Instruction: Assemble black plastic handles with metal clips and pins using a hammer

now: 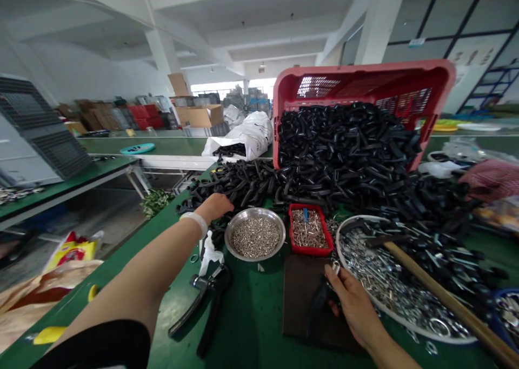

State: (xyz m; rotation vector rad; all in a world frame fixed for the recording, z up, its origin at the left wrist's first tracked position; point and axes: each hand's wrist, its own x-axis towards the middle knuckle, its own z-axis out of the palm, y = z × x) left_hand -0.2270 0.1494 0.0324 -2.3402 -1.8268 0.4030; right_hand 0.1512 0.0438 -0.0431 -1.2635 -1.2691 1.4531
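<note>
My left hand (218, 206), with a pale band at the wrist, is at the near left edge of the pile of black plastic handles (251, 182). Its fingers curl down among them, and their tips are hidden. My right hand (352, 299) is closed on a black handle (320, 299) with a shiny metal coil at its top, above a dark square block (294, 299). Between the hands stand a steel bowl (231, 245) of small metal pieces and a red tray (295, 247) of rivet-like pins with a blue tool in it.
A hand tool with black grips (211, 309) lies under my left forearm. At right, a wooden-handled hammer (430, 282) lies across a wide tray (381, 303) of metal parts. Behind the pile, a tipped red crate (365, 74) spills handles beside a white sack (257, 134).
</note>
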